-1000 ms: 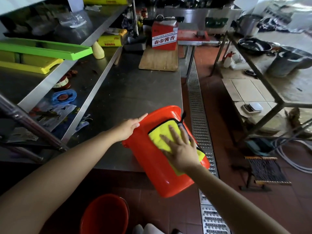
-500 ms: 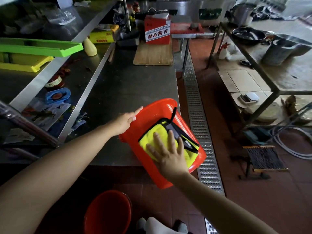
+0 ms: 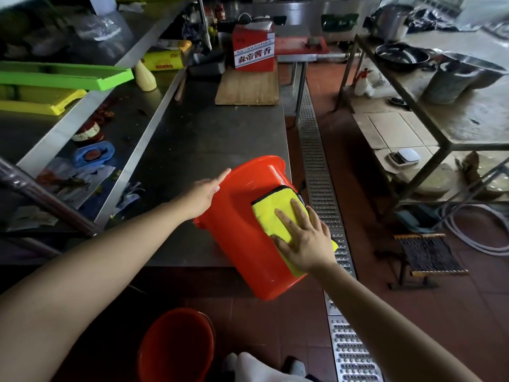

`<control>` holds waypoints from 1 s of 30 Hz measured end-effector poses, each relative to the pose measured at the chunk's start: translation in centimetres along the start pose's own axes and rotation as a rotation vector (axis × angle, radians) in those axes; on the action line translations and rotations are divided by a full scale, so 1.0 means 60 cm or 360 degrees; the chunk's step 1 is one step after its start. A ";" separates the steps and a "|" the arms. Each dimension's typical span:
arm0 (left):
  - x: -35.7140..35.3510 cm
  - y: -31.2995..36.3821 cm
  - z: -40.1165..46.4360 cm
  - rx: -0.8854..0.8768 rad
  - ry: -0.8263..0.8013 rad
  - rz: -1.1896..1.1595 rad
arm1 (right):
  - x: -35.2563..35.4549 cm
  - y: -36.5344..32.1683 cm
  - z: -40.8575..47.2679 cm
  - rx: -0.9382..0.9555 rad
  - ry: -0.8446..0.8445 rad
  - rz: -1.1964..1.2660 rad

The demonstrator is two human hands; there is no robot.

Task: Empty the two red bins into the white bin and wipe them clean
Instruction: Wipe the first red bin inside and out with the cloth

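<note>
Flat right hand [image 3: 308,241] presses fuzzy cloth [image 3: 272,213] on glossy bin [image 3: 248,252].

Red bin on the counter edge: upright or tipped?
Tipped: the red bin lies on its side, right hand pressing a yellow cloth against its wall.

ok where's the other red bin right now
In the head view the second red bin stands on the tiled floor at the bottom left of centre, below the steel table's front edge, left of a pale shoe.
</note>
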State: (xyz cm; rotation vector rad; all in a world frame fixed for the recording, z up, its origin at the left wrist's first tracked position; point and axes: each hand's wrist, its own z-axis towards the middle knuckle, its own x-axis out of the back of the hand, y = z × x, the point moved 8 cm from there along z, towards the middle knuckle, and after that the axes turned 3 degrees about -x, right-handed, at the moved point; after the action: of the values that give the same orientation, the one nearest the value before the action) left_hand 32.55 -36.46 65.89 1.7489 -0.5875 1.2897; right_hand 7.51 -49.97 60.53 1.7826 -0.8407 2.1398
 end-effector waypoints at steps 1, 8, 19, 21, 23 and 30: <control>0.002 0.008 0.001 -0.0046 0.0007 0.0119 | 0.000 0.000 0.000 0.0008 0.0001 0.0002; 0.029 0.039 0.034 -0.0747 -0.0415 0.1238 | 0.001 0.002 -0.003 0.0044 -0.0009 0.0004; 0.050 0.082 0.093 -0.0892 -0.0458 0.1765 | 0.005 -0.004 -0.010 0.0087 -0.0028 -0.0023; 0.045 0.088 0.100 -0.0984 -0.0509 0.1831 | 0.005 -0.008 -0.014 0.0114 -0.0023 -0.0028; 0.036 0.090 0.105 -0.1051 -0.0574 0.1849 | 0.007 -0.009 -0.013 0.0119 -0.0031 -0.0025; 0.037 0.084 0.108 -0.1108 -0.0613 0.1769 | -0.006 -0.069 -0.031 0.0369 -0.0026 -0.0230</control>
State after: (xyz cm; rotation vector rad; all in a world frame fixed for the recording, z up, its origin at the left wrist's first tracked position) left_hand 32.80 -44.29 69.13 1.0234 -2.1367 1.1463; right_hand 8.24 -45.51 61.20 1.9063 -0.4656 2.2053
